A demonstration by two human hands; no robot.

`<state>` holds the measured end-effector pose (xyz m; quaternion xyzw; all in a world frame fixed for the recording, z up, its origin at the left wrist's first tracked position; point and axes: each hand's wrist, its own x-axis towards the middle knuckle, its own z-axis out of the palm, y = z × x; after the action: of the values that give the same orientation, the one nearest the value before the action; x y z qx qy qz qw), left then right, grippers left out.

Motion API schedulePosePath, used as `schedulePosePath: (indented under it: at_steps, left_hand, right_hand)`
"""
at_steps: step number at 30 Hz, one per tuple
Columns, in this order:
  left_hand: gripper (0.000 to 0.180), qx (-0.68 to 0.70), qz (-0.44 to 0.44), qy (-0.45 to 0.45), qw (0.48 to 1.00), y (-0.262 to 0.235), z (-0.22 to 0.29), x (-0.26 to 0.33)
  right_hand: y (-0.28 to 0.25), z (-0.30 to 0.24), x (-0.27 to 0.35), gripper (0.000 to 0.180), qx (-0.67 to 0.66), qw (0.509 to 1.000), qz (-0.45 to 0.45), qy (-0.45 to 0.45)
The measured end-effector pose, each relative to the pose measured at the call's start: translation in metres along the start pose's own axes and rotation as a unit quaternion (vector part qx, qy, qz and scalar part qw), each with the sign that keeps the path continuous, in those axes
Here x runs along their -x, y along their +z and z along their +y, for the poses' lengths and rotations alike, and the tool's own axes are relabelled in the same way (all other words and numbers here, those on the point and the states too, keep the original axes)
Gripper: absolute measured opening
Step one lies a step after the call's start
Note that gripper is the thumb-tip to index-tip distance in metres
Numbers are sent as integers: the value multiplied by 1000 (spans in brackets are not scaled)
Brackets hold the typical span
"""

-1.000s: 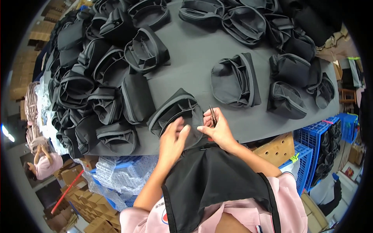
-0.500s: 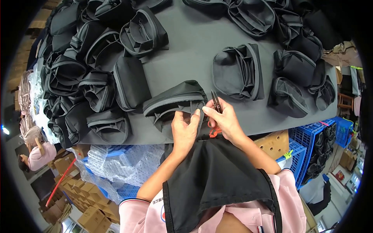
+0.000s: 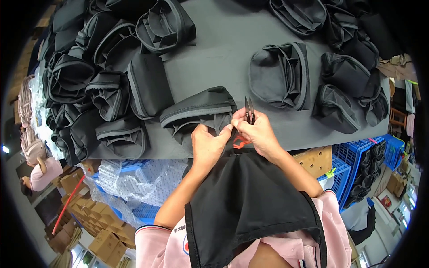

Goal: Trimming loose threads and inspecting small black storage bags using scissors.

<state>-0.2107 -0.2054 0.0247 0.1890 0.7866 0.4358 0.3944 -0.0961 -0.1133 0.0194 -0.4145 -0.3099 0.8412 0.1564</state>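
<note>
Bag: the black pouch (image 3: 199,114) sits on the grey table (image 3: 223,53) just beyond both hands, nearer them than a second ago.
Left hand (image 3: 209,146): closed, pinching the pouch's edge, where earlier it lay flatter.
Right hand (image 3: 258,131): curled round small snips (image 3: 249,111), blades up.
Hidden: orange handle mostly covered; the cut spot is unclear.

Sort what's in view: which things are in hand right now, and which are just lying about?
In hand: black bag, thread snips, left hand, right hand.

Lying about: open bag, bag pile, blue crates, cardboard boxes.
</note>
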Motion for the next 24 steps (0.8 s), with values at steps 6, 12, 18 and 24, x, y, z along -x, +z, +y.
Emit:
schedulePosePath:
  at_steps: [6,12,18,24]
  left_hand:
    - [11,71,-9,-1,997,3,-4,-1]
    - [14,122,-7,-2,993,5,2,-1]
    - [15,123,-11,-15,992,5,7,1]
    - [15,81,-22,-3,996,5,4,1]
  right_hand:
    - [2,-4,27,20,341,909,105,-216]
    - [-3,-9,28,22,439,870,64,-214]
    - [0,-10,27,20,488,816,93,-296]
    - [-4,-7,24,22,527,763,97,-361]
